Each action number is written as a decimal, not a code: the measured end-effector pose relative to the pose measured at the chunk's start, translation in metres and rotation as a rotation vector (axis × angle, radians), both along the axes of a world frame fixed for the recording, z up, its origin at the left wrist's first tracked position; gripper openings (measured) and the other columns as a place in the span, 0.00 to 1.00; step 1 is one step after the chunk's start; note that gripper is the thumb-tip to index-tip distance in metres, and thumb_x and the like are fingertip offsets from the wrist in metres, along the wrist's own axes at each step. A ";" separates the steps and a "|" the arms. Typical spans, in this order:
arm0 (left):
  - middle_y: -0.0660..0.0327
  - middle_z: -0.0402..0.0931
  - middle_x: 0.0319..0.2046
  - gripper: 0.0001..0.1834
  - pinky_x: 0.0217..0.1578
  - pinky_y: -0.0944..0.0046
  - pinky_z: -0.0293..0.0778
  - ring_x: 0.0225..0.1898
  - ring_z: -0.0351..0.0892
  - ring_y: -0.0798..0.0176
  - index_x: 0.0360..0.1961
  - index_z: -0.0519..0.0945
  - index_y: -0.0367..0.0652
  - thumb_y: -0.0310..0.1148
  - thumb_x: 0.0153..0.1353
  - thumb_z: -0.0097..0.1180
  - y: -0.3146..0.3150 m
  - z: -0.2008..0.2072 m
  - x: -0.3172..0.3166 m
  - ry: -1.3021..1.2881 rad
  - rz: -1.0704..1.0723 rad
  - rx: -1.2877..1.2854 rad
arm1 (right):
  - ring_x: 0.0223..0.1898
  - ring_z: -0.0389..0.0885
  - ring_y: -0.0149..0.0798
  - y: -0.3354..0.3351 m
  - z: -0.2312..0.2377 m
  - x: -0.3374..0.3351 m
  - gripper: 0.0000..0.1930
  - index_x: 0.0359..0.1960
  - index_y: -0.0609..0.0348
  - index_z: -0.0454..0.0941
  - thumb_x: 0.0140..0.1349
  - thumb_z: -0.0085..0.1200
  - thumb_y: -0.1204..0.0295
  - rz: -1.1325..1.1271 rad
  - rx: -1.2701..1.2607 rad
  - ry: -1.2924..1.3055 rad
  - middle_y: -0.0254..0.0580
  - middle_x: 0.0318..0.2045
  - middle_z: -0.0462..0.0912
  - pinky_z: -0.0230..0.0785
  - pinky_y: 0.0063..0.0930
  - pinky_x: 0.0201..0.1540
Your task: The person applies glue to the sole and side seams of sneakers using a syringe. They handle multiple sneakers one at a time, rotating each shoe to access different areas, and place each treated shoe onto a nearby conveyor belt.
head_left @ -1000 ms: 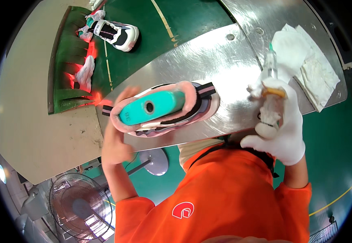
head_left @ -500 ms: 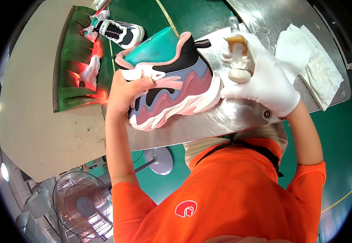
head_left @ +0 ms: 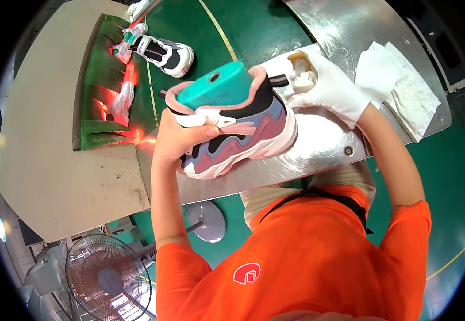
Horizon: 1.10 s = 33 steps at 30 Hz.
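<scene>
Above the shiny metal counter (head_left: 318, 144), a pink, blue and black sneaker (head_left: 243, 134) on a teal last is gripped at its toe end by the bare left hand (head_left: 181, 140), while at its heel the white-gloved right hand (head_left: 331, 88) clasps a small bottle (head_left: 301, 72).

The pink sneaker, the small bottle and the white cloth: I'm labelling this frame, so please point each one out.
pink sneaker (head_left: 243, 136): head view, on its side panel.
small bottle (head_left: 300, 72): head view, on its body, in the gloved right hand.
white cloth (head_left: 403, 93): head view, on its middle fold.
</scene>
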<state>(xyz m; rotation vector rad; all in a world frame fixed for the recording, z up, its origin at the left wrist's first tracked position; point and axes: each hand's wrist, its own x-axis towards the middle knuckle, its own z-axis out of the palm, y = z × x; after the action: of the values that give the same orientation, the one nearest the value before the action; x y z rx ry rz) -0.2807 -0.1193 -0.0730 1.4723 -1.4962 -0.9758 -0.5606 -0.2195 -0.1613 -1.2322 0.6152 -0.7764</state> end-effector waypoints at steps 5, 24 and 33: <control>0.56 0.79 0.44 0.46 0.50 0.65 0.74 0.46 0.78 0.66 0.57 0.66 0.30 0.33 0.37 0.79 0.009 0.009 -0.015 -0.007 0.066 -0.018 | 0.40 0.77 0.29 0.003 0.002 -0.002 0.37 0.59 0.60 0.65 0.45 0.69 0.81 -0.230 -0.110 -0.040 0.40 0.43 0.74 0.74 0.25 0.44; 0.48 0.83 0.33 0.31 0.32 0.62 0.76 0.32 0.84 0.58 0.41 0.80 0.29 0.49 0.47 0.71 -0.248 0.022 0.062 -0.381 0.579 0.023 | 0.35 0.75 0.34 0.079 -0.037 -0.083 0.45 0.63 0.68 0.58 0.40 0.68 0.80 -0.960 -0.566 0.461 0.47 0.45 0.73 0.70 0.27 0.43; 0.42 0.72 0.54 0.36 0.60 0.48 0.62 0.60 0.66 0.40 0.58 0.70 0.32 0.49 0.58 0.61 -0.409 0.009 -0.002 -1.017 0.095 -0.846 | 0.36 0.76 0.33 0.094 -0.057 -0.093 0.47 0.64 0.67 0.54 0.38 0.65 0.82 -0.859 -0.304 0.254 0.47 0.47 0.72 0.71 0.24 0.35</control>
<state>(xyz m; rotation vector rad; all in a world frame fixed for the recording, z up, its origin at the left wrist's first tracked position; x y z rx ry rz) -0.2824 -0.5280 -0.0639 1.3645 -2.0941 0.5907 -0.6538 -0.1259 -0.2184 -1.3469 1.3113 -1.4761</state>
